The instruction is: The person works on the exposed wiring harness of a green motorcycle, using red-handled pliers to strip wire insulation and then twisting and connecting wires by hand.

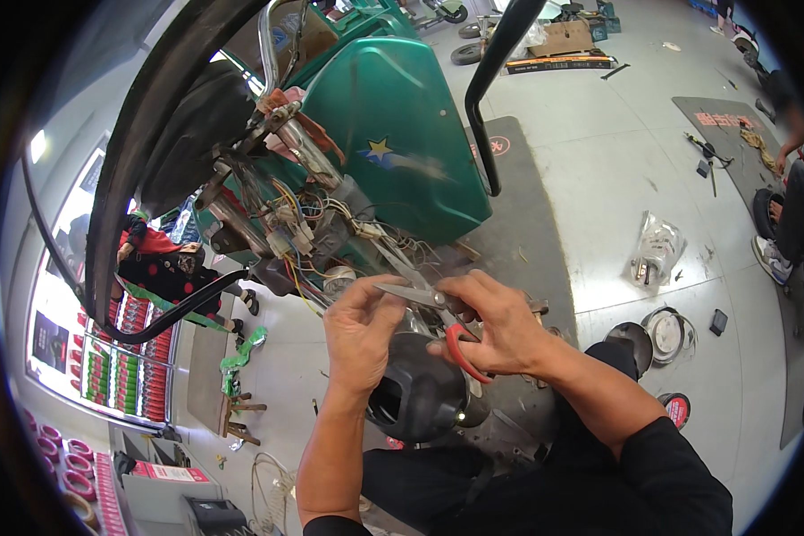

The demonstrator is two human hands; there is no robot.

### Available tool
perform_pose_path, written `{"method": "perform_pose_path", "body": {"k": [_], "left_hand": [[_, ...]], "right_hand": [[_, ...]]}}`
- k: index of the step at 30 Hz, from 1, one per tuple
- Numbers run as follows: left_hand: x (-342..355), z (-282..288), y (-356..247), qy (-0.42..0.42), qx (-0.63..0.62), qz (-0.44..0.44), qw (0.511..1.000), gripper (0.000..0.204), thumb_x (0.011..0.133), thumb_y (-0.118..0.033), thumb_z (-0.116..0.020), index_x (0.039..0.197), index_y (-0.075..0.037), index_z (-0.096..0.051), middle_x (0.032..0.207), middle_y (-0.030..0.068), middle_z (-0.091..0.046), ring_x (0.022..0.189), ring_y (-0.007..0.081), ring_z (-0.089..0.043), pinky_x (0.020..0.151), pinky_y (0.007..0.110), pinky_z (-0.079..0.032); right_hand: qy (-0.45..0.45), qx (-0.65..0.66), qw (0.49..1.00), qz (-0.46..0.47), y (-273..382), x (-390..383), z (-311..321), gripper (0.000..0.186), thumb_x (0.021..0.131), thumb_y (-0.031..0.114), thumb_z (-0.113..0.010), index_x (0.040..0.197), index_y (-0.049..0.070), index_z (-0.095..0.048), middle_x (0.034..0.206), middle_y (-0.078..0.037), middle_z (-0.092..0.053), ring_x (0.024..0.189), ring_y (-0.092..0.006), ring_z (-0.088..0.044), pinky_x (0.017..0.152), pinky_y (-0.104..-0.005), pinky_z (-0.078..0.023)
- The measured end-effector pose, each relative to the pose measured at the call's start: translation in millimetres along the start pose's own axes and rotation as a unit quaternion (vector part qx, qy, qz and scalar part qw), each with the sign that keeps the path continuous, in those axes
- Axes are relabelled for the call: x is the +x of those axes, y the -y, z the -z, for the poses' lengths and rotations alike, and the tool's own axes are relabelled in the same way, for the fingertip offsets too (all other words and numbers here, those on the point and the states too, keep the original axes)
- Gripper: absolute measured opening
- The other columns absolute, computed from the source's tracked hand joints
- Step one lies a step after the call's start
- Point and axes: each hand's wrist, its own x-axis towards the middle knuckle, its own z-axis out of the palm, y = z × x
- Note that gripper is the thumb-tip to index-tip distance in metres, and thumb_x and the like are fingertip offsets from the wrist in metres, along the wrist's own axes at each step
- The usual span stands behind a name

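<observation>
Red-handled scissors (pixel 462 350) are in my right hand (pixel 502 323), with their blades pointing left toward my left hand. The fingers of my left hand (pixel 357 339) are pinched together beside the blade tips. Whatever they hold is too small or hidden to make out. Just beyond both hands, the stripped front of a green vehicle shows a tangle of coloured wires and white connectors (pixel 288 234) between metal fork tubes (pixel 305 147). A black rounded housing (pixel 420 389) with an opening sits below my hands, close to my knees.
A green body panel (pixel 393 116) and black frame bars (pixel 481 107) rise ahead. On the floor to the right lie a clear plastic bag of parts (pixel 657 250) and a round lamp (pixel 665 335). A person sits at far right; another stands at left near stocked shelves (pixel 125 366).
</observation>
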Motion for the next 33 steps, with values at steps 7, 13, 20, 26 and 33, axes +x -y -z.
{"method": "perform_pose_path", "body": {"k": [7,13,20,26,33], "left_hand": [[1,-4,-4,-0.003,0.029,0.044,0.999,0.015,0.101,-0.006,-0.071,0.113,0.004,-0.072,0.099,0.0061,-0.074,0.091,0.0110,-0.067,0.083,0.026,-0.052],[5,-3,-6,0.011,0.041,0.057,0.997,0.014,0.101,-0.009,-0.071,0.108,0.004,-0.072,0.097,0.0063,-0.075,0.088,0.0107,-0.067,0.082,0.025,-0.053],[10,4,0,-0.039,0.059,0.079,0.994,0.017,0.101,-0.015,-0.073,0.110,0.000,-0.072,0.085,-0.0023,-0.068,0.068,0.0024,-0.053,0.060,0.020,-0.040],[7,5,0,-0.032,0.000,0.080,0.996,0.021,0.102,-0.018,-0.074,0.115,-0.002,-0.071,0.080,-0.0061,-0.061,0.062,0.0012,-0.046,0.055,0.020,-0.034],[9,3,2,-0.039,-0.010,0.066,0.997,0.017,0.104,-0.018,-0.073,0.114,-0.005,-0.071,0.075,-0.0034,-0.059,0.063,0.0060,-0.051,0.058,0.024,-0.037]], "right_hand": [[0.011,0.008,1.000,-0.005,-3,1,2,0.057,0.080,0.025,-0.087,0.126,0.001,-0.064,0.096,-0.016,-0.063,0.079,-0.0326,-0.066,0.070,-0.0430,-0.054],[0.000,-0.005,1.000,-0.014,-12,-2,-3,0.049,0.079,0.010,-0.077,0.125,0.002,-0.065,0.097,-0.017,-0.064,0.079,-0.0347,-0.067,0.071,-0.0437,-0.054],[-0.045,0.044,0.996,-0.057,-12,0,-3,0.040,0.083,0.006,-0.077,0.121,0.000,-0.068,0.085,-0.014,-0.068,0.069,-0.0196,-0.063,0.065,-0.0339,-0.052],[-0.004,0.226,0.954,-0.199,-16,10,3,0.064,0.086,0.031,-0.089,0.135,0.001,-0.059,0.096,-0.003,-0.066,0.088,-0.0111,-0.059,0.080,-0.0292,-0.050],[-0.023,0.050,0.997,-0.047,-11,-1,-5,0.070,0.079,0.034,-0.093,0.132,0.001,-0.062,0.106,-0.012,-0.067,0.090,-0.0233,-0.068,0.083,-0.0359,-0.055]]}}
